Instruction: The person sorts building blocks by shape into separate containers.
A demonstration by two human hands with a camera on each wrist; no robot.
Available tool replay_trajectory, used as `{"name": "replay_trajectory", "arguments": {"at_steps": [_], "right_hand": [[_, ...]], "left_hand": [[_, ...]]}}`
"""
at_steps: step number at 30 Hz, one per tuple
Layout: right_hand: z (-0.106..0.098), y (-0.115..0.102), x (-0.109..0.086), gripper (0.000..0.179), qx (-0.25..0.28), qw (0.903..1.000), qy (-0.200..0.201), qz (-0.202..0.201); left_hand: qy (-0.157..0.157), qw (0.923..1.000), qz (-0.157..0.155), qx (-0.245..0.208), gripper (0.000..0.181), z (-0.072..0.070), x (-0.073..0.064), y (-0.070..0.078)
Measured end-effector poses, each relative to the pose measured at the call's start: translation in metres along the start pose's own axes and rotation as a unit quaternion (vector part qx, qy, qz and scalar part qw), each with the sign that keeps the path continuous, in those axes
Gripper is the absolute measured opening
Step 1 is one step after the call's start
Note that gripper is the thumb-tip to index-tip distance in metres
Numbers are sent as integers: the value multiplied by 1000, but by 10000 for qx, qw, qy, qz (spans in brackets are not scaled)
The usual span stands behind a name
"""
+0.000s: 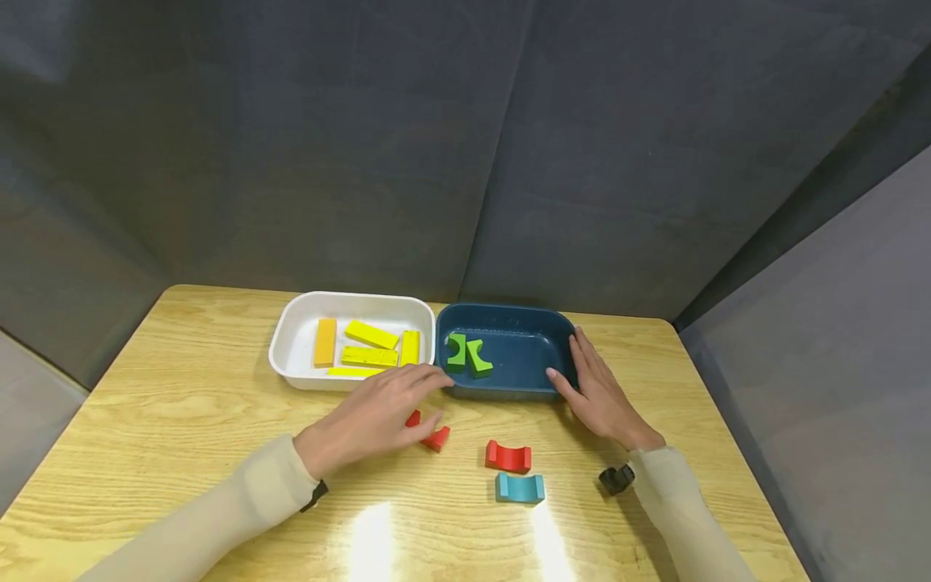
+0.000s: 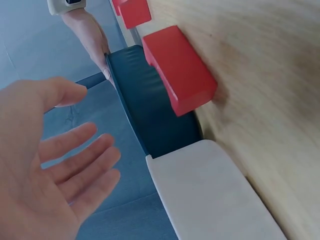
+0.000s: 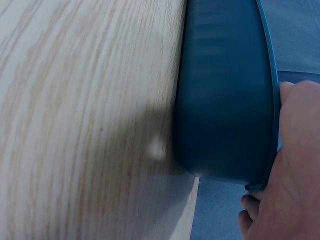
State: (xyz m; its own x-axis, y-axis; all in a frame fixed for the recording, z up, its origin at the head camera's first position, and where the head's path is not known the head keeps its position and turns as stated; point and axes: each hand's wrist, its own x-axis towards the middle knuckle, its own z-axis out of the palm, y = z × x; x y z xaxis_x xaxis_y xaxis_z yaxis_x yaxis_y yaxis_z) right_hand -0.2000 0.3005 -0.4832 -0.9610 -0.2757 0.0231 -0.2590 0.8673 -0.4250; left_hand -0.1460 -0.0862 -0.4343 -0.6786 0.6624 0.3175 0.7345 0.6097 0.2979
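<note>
My left hand (image 1: 381, 411) hovers with parted, slightly bent fingers and holds nothing. Partly hidden beneath it in the head view is an arched red block (image 1: 437, 439), lying on the table; the left wrist view shows this red block (image 2: 182, 70) apart from the palm. At the right end of a dark blue tray (image 1: 520, 394), my right hand (image 1: 602, 398) grips the rim, thumb over the inner side and fingers along the outside. Two green blocks with curved cutouts, one a green block (image 1: 478, 360), lie in the tray's left part.
A white tray (image 1: 288, 311) adjoins the blue one on the left, holding several yellow blocks (image 1: 369, 356) and an orange block (image 1: 325, 343). A second red block (image 1: 508, 457) and a teal block (image 1: 520, 488) lie on the table (image 1: 182, 388). Grey panels (image 1: 364, 162) stand behind.
</note>
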Motion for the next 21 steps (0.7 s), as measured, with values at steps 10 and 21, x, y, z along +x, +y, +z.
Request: {"name": "replay_trajectory", "arguments": {"at_steps": [10, 21], "right_hand": [[0, 1, -1, 88, 75, 10000, 29, -40], [1, 0, 0, 88, 102, 9999, 12, -36]], "left_hand": [[-60, 10000, 6, -3, 49, 12, -15, 3], [-375, 9993, -94, 14, 48, 24, -26, -4]]}}
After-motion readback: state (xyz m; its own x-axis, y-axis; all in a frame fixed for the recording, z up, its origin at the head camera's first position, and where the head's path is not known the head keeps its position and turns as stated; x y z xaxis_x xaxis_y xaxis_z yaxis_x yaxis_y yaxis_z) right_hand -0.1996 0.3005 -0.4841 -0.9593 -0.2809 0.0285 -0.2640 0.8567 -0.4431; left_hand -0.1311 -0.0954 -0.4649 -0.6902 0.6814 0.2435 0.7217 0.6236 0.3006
